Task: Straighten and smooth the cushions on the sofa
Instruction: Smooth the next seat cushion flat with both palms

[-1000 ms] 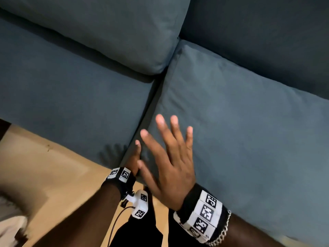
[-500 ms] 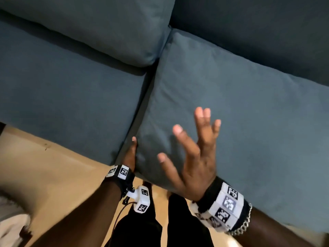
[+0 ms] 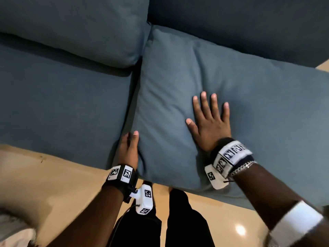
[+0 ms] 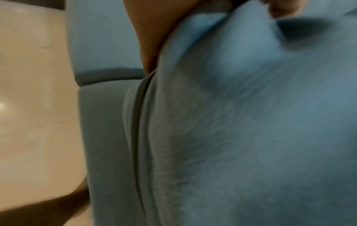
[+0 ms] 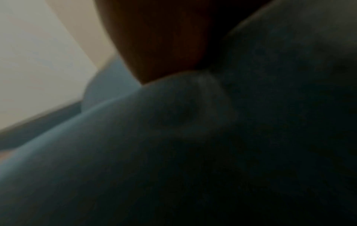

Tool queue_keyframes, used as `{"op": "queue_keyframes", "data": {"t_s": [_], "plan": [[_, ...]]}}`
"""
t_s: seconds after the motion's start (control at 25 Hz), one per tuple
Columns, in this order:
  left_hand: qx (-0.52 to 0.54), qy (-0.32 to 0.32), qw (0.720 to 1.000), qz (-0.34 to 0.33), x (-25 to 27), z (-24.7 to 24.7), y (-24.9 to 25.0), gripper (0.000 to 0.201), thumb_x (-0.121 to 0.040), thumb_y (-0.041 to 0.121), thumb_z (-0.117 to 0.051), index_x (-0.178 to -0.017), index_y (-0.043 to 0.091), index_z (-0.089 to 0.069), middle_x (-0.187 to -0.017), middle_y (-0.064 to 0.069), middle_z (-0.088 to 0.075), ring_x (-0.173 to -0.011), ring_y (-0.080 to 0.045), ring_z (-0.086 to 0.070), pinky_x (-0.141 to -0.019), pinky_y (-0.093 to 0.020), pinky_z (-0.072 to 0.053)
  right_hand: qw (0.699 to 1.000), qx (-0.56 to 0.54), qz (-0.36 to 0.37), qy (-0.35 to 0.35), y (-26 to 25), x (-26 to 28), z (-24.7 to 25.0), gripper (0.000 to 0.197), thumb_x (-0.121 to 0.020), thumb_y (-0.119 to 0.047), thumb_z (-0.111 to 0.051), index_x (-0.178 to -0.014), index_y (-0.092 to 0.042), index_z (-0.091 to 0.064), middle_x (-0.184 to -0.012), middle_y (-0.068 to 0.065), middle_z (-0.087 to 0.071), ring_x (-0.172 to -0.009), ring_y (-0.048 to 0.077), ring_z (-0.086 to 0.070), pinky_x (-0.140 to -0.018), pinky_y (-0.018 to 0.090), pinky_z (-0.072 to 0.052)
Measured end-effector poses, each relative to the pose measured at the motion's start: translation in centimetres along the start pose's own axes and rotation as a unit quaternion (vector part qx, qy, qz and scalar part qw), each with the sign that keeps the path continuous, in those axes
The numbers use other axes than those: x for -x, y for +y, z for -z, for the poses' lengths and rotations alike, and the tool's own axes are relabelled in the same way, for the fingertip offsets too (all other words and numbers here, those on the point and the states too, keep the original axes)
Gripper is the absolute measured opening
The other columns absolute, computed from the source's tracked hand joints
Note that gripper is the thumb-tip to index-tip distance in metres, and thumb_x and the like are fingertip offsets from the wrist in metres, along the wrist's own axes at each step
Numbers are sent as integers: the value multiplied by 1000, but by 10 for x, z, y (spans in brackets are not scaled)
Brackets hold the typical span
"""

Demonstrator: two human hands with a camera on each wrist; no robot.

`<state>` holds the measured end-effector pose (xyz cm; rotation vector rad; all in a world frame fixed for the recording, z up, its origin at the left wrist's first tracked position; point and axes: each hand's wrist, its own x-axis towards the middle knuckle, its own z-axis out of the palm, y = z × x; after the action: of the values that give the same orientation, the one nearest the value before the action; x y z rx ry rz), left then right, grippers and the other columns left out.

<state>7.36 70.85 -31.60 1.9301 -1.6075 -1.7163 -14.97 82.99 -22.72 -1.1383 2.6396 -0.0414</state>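
Cushion of blue-grey fabric point(image 3: 178, 97) lies on the right sofa seat, its front edge overhanging the beige floor point(image 3: 44, 175). Right hand point(image 3: 210, 125), raised with fingers spread a moment ago, now lands flat and open, pressing the top. Left hand point(image 3: 128, 150) still pinches the near-left corner, thumb on top. Smoothing begins.

Seat cushion point(image 3: 240, 97) top open; back cushions point(image 3: 231, 24) block rear.

No legible text, labels or numbers. The wristbands point(image 3: 122, 172) carry only black-and-white square coded markers, not readable characters.
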Motion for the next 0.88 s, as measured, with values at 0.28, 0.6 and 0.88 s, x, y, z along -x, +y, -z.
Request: {"op": "queue_keyframes", "data": {"t_s": [0.28,0.6,0.88], "plan": [[-123,-1,983,-137,11,-13,23,100,-80,75,-44,-160,18,-25,-166,-7,-26,-150,-22,-29,-120,-28,-20,944,-197,-42,260,-10,13,38,71,-98,-36,-60,-160,-16,-31,-171,16,-6,-160,37,-3,-126,54,0],[-359,-27,875,-323,14,-47,81,76,-98,57,-44,-162,38,-8,-171,7,14,-158,-26,1,-121,-64,-18,973,-152,37,170,-14,-3,66,61,-97,-43,-55,-152,-17,-45,-169,15,-21,-159,36,-13,-124,65,-16],[-428,-106,815,-376,-12,-63,123,81,-98,48,-51,-163,30,-8,-171,4,11,-157,-30,10,-124,-61,-8,990,73,-17,-123,2,-31,-3,77,-100,-62,-16,-166,-24,-9,-174,4,7,-160,28,7,-125,56,7]]}}
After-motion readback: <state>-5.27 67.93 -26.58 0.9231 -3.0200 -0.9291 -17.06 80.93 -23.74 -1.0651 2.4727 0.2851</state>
